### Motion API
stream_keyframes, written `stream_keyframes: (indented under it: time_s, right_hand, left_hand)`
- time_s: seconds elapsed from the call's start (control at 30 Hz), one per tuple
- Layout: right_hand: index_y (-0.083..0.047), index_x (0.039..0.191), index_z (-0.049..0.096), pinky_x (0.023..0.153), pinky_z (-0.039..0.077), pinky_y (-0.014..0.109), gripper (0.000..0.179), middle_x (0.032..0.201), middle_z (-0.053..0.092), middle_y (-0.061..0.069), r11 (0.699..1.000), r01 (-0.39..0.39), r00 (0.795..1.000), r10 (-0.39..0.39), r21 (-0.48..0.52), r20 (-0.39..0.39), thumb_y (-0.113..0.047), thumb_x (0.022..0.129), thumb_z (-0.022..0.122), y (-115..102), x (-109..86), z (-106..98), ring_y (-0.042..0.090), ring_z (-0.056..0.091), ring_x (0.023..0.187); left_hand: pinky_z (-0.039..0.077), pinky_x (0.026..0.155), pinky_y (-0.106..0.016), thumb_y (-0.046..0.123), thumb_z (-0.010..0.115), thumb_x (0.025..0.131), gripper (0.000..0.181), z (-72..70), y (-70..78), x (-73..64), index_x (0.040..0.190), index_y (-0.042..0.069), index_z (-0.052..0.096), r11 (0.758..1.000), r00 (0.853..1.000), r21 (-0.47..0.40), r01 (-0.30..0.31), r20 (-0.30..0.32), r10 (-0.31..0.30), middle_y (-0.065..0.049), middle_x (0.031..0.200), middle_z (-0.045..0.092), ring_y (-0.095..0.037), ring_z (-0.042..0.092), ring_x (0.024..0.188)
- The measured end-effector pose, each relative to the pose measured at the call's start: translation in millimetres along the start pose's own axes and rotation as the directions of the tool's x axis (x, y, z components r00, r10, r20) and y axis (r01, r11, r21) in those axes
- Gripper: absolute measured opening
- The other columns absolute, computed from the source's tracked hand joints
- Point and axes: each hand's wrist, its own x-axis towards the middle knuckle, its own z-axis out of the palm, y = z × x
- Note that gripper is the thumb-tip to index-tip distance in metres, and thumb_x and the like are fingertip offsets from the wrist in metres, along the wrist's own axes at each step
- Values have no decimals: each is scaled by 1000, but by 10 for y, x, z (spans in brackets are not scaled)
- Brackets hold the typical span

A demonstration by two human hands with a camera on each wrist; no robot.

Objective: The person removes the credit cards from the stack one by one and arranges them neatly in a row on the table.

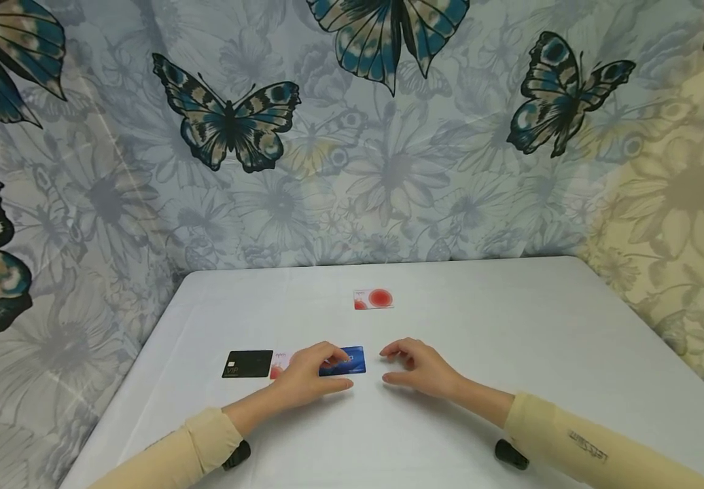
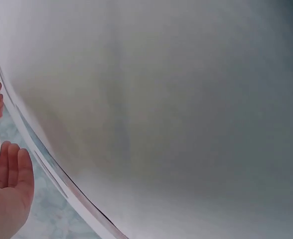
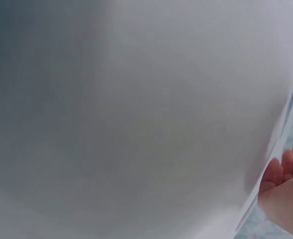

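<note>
In the head view, a black card point(image 1: 248, 364) with a small light square and "VIP" lettering lies leftmost in a row. Beside it is a white and pink card point(image 1: 281, 363), partly covered by my left hand point(image 1: 310, 375). A blue card point(image 1: 355, 360) ends the row on the right, its left part behind the left fingers. My left hand is over the row, fingers relaxed, thumb pointing right; whether it touches a card cannot be told. To the right of the blue card, my right hand point(image 1: 423, 369) has loosely bent fingers and holds nothing. Farther back lies a white and red card point(image 1: 373, 299).
A white table point(image 1: 480, 312) stands against a cloth backdrop point(image 1: 389, 170) printed with flowers and butterflies. Dark objects point(image 1: 512, 454) show under both sleeves. Both wrist views mostly show a plain pale surface, with hands near the edge.
</note>
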Motion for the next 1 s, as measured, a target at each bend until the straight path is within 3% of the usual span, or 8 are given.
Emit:
stream_keyframes:
  time_s: [0.23, 0.6, 0.83, 1.0]
  right_hand:
    - [-12, 110, 65, 81, 48, 28, 33, 105, 63, 1, 1000, -7, 1000, 8, 25, -19, -25, 83, 79, -8, -116, -47, 24, 52, 95]
    - [-12, 105, 66, 75, 48, 24, 29, 96, 61, 1, 996, -31, 1000, 31, 85, 1, -24, 83, 80, 14, -203, -73, 21, 53, 90]
    - [-8, 102, 65, 72, 47, 23, 27, 91, 60, 4, 996, 8, 1000, -7, 92, -10, -20, 82, 79, 31, -187, -120, 22, 53, 84]
    - [-8, 101, 65, 71, 47, 23, 26, 89, 61, 4, 998, 23, 999, -21, 57, -34, -18, 82, 79, 76, -113, -154, 22, 53, 83]
  left_hand:
    - [49, 90, -30, 34, 76, 85, 32, 64, 118, 34, 106, 12, 65, 998, 997, -48, 33, 64, -30, 0, 104, 61, -16, 57, 97]
    - [49, 86, -26, 27, 79, 83, 26, 184, 200, 120, 100, 12, 66, 998, 996, -62, -8, 86, 14, -1, 97, 63, -19, 58, 92]
    - [48, 85, -25, 24, 79, 83, 25, 238, 252, 215, 99, 12, 65, 999, 992, -34, -21, 124, 25, 1, 96, 62, -17, 58, 90]
    - [49, 84, -26, 20, 79, 83, 24, 233, 263, 314, 98, 10, 64, 999, 993, -13, -38, 110, 40, -4, 96, 62, -20, 58, 89]
